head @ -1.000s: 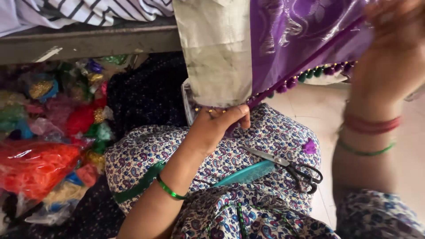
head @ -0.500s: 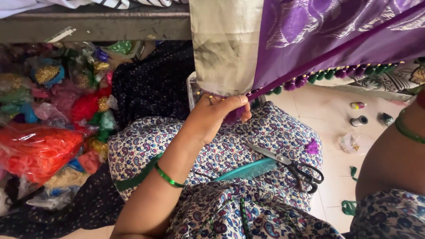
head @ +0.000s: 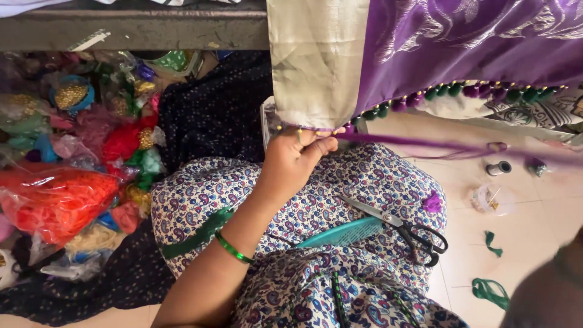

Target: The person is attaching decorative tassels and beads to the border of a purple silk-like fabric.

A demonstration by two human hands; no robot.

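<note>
Tiled floor (head: 534,212), lap in paisley print; left hand (head: 291,161) pinched shut on purple fabric (head: 449,51) hem, thread (head: 437,146) taut rightward, mid-stitch; right hand mostly off-frame, grip unclear; scissors (head: 401,228) just below.

Scissors (head: 401,228) and a teal comb (head: 340,232) lie beside bagged trimmings (head: 57,200).

The purple-and-beige woven cloth (head: 425,54) had a silky sheen. The black-handled metal scissors (head: 401,228) gleamed beside a smooth teal plastic comb (head: 343,232). The crinkled clear plastic bags (head: 54,200) looked glossy.
</note>
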